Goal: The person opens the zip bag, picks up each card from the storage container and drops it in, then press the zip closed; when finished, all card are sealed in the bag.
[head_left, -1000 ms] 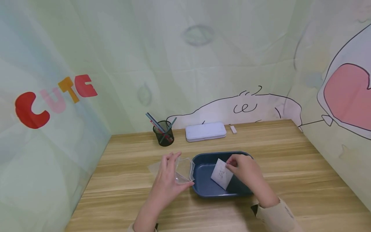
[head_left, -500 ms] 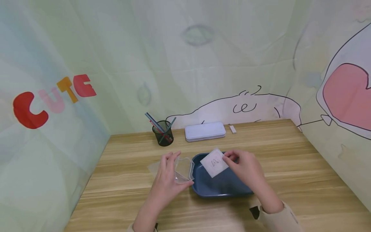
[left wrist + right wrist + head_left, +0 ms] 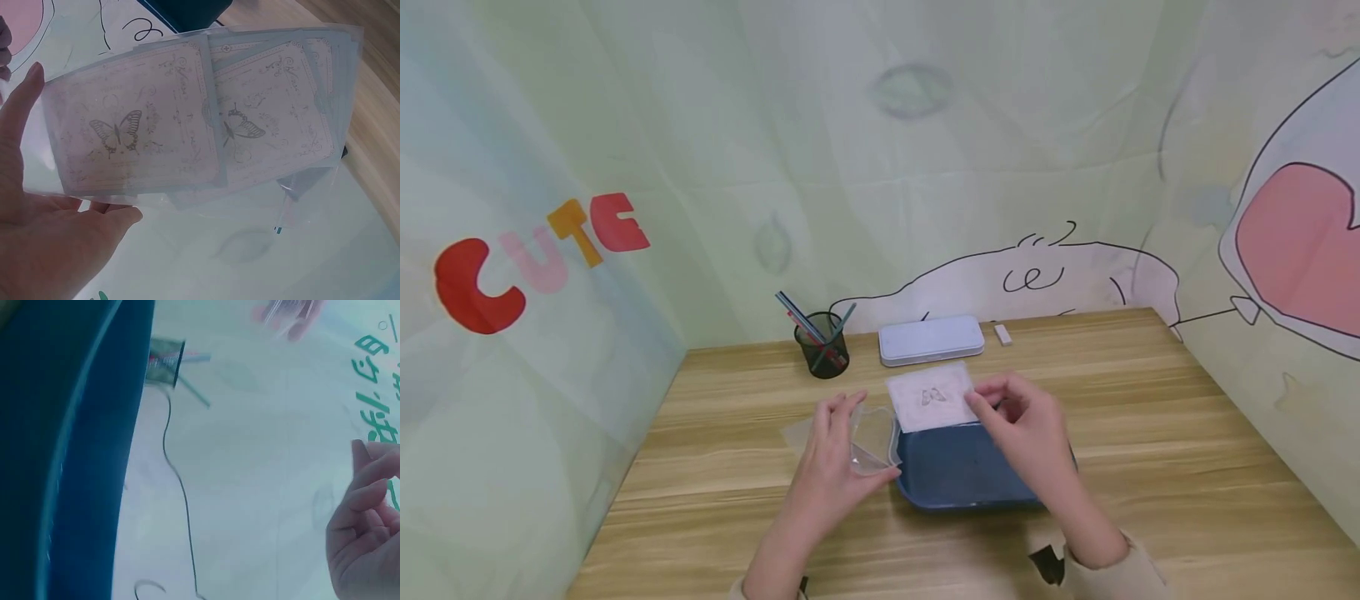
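In the head view my left hand [image 3: 827,458] holds a clear plastic bag [image 3: 874,435] between thumb and fingers, its mouth spread toward the right. Several butterfly-printed paper cards [image 3: 134,131] lie overlapped in or against that bag in the left wrist view. With thumb and fingertips my right hand [image 3: 1028,433] pinches the right edge of a square, pale paper card [image 3: 931,398] bearing a dark butterfly print. This card hangs over the back rim of a blue tray [image 3: 973,471], close to the bag's mouth. The right wrist view does not show the pinched card clearly.
Behind the hands stand a black mesh pen holder [image 3: 825,354] with pens and a pale pencil case [image 3: 931,340]. A small white eraser-like block [image 3: 1003,335] lies beside the case. Printed curtains [image 3: 760,150] surround the wooden table [image 3: 700,467].
My right hand has lifted the card up out of the blue tray and carried it left toward the bag, turning it on the way. My left hand and the bag have barely moved.
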Action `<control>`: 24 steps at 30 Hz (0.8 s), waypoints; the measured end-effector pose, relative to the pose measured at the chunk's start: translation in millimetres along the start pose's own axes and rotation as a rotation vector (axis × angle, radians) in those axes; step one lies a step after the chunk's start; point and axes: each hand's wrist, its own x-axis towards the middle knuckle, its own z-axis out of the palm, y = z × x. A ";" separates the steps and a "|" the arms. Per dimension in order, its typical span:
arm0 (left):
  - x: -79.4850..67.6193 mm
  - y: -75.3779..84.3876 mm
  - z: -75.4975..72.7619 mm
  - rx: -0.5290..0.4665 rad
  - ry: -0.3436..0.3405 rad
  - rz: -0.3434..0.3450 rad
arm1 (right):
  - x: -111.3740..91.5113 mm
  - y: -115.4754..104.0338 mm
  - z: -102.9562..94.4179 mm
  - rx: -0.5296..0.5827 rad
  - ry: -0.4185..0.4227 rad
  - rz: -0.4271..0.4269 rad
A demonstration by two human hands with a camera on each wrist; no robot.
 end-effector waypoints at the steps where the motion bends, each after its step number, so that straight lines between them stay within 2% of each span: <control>1: 0.2 -0.1 0.1 0.000 0.002 0.004 | -2.0 -5.9 1.0 0.037 -0.002 0.007; 5: 0.7 -0.2 0.7 -0.001 0.013 0.020 | -9.2 -19.6 4.5 0.115 -0.017 0.042; 12: 0.5 0.3 0.3 -0.001 0.007 0.013 | -14.1 -18.2 8.6 0.156 -0.075 0.093; 18: 0.8 0.3 -0.1 -0.005 0.006 -0.001 | -16.6 -16.8 9.0 0.148 -0.116 0.118; 24: 1.0 0.3 -0.3 0.003 0.006 -0.006 | -19.0 -15.9 12.3 0.136 -0.139 0.095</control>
